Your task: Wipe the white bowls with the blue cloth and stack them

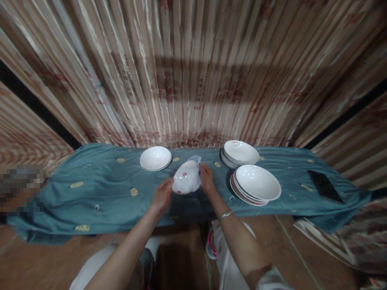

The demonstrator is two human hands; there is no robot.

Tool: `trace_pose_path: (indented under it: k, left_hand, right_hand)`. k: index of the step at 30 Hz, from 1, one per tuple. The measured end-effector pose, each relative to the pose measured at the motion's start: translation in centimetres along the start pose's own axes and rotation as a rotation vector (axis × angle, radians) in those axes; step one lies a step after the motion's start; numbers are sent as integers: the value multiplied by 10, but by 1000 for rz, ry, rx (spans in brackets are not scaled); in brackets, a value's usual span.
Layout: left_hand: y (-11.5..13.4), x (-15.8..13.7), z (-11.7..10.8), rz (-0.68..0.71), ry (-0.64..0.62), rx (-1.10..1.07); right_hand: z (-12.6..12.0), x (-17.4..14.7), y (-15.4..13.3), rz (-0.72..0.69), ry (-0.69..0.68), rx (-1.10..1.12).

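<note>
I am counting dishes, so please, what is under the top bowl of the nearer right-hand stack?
Edges of more stacked dishes show under the top bowl, some reddish, with the teal cloth beneath. Their insides are covered; the dishes' number is unclear.

Single head-worn view, forward and down onto the tablecloth (105, 177)

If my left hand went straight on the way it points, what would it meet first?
The bowl that the left hand grips; beyond it, probably the cloth, though depth is unclear.
</note>
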State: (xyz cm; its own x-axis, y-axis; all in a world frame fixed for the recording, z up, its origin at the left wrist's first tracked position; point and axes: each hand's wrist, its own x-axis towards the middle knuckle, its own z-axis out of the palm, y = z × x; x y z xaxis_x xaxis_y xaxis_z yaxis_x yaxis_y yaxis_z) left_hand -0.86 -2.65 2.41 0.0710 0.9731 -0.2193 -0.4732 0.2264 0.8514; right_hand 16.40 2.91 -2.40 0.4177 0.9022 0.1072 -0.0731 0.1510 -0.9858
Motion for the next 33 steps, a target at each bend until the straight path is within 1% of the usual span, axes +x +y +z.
trace_pose_path:
  k: [4, 8, 11, 14, 17, 19, 22, 24, 26, 28, 31, 33]
  left_hand:
    - [-8, -1, -2, -3, -7, 28]
    - [-7, 0, -1, 13, 18, 29]
    - [-1, 1, 0, 52, 3, 45]
    - [1, 2, -1, 74, 42, 83]
    - [-2, 4, -4, 76, 40, 137]
    - [-3, 5, -6, 91, 20, 148]
    - [-3, 5, -7, 146, -4, 125]
    - [0, 3, -6, 156, -36, 111]
    - [4, 1, -5, 126, -72, 93]
    - [8, -2, -3, 90, -89, 71]
    - [11, -2, -2, 53, -38, 43]
    - [11, -2, -3, 36, 11, 30]
  right_hand:
    - [-6, 0, -8, -58, -47, -86]
    - [-5, -6, -16, -141, -104, -171]
    - [-2, -15, -22, -270, -158, -248]
    - [0, -25, -27, -394, -196, -342]
    - [-1, -37, -30, -505, -218, -493]
    - [0, -47, -32, -614, -243, -620]
    - [4, -63, -38, -814, -310, -793]
    - [8, -71, -42, -906, -347, -868]
    - [10, -74, -45, -936, -368, -900]
    - [11, -73, -46, -916, -375, -895]
    - [9, -66, -42, -828, -355, -824]
    - [7, -60, -37, -735, -328, -738]
